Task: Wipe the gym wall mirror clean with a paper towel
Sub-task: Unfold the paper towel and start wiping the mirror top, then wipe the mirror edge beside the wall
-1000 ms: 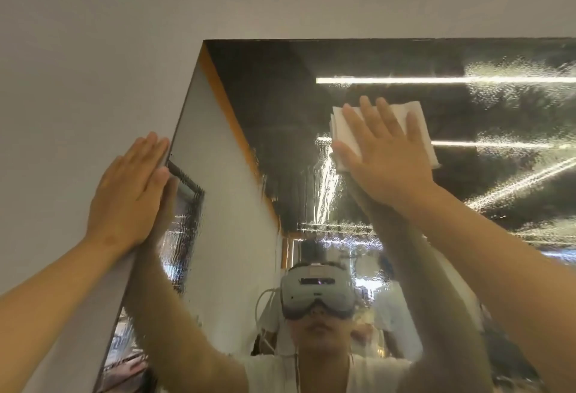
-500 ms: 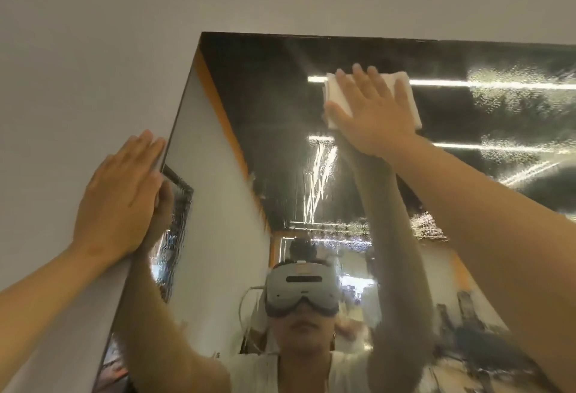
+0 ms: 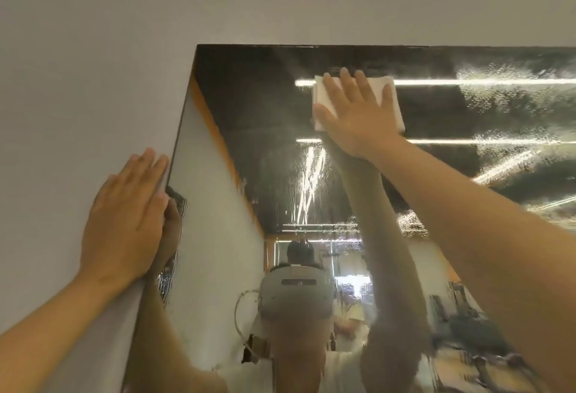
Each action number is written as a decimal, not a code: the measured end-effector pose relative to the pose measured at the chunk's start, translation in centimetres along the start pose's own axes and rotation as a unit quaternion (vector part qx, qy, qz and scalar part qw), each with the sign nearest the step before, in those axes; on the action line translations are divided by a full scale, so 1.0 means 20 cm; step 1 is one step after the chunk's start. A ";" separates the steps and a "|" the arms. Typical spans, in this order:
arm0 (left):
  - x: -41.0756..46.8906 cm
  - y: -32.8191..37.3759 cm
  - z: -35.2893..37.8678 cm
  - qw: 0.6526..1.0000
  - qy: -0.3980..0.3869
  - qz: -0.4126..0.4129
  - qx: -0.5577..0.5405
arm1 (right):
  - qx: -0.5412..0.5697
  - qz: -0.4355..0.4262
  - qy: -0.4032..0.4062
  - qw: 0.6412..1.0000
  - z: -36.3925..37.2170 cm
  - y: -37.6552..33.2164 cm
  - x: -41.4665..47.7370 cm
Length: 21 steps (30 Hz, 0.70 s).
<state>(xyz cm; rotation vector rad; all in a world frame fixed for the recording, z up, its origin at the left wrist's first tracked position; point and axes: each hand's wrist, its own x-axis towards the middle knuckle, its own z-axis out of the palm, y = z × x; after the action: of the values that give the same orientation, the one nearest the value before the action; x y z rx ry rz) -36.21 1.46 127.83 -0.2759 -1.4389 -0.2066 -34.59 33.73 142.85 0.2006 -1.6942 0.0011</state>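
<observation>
The single head-worn camera looks upward from close to the mirror [image 3: 255,103], facing its top left corner and the wall [image 3: 93,50] around it.

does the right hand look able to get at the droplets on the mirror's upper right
Probably yes: the right hand presses the paper towel about level with the droplets, only bare mirror between them.

Our right hand [image 3: 358,118] is at two o'clock, arm outstretched, fingers straight and spread. Our left hand [image 3: 124,221] lies flat at eight o'clock, fingers together.
</observation>
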 end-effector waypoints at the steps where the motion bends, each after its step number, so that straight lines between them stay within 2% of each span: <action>1: 0.01 0.04 -0.03 1.000 0.004 -0.008 -0.016 | 0.002 -0.001 0.001 1.000 0.01 -0.03 -0.05; 3: 0.03 0.07 -0.07 0.999 0.001 0.006 -0.042 | 0.002 -0.008 0.000 1.000 0.03 -0.09 -0.17; 6: 0.03 -0.01 0.00 0.999 -0.030 0.005 -0.029 | -0.020 -0.021 0.006 1.000 0.06 -0.16 -0.36; 10: 0.02 -0.06 0.06 0.999 -0.032 -0.015 -0.019 | -0.035 -0.023 -0.006 0.999 0.08 -0.19 -0.47; 12: 0.02 -0.04 0.06 0.999 -0.039 -0.027 0.016 | -0.031 -0.030 -0.004 0.999 0.08 -0.19 -0.46; 16: 0.01 0.01 0.00 0.999 -0.034 -0.028 -0.006 | -0.030 -0.066 0.005 0.997 0.07 -0.18 -0.39; 21: 0.00 0.02 -0.02 0.999 -0.041 -0.022 -0.024 | -0.036 -0.089 -0.009 0.995 0.03 -0.20 -0.09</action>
<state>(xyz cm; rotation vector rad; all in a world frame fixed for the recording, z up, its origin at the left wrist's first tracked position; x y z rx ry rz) -35.73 1.74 127.86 -0.2947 -1.5231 -0.2676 -34.43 29.92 140.50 0.2963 -1.6865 -0.1948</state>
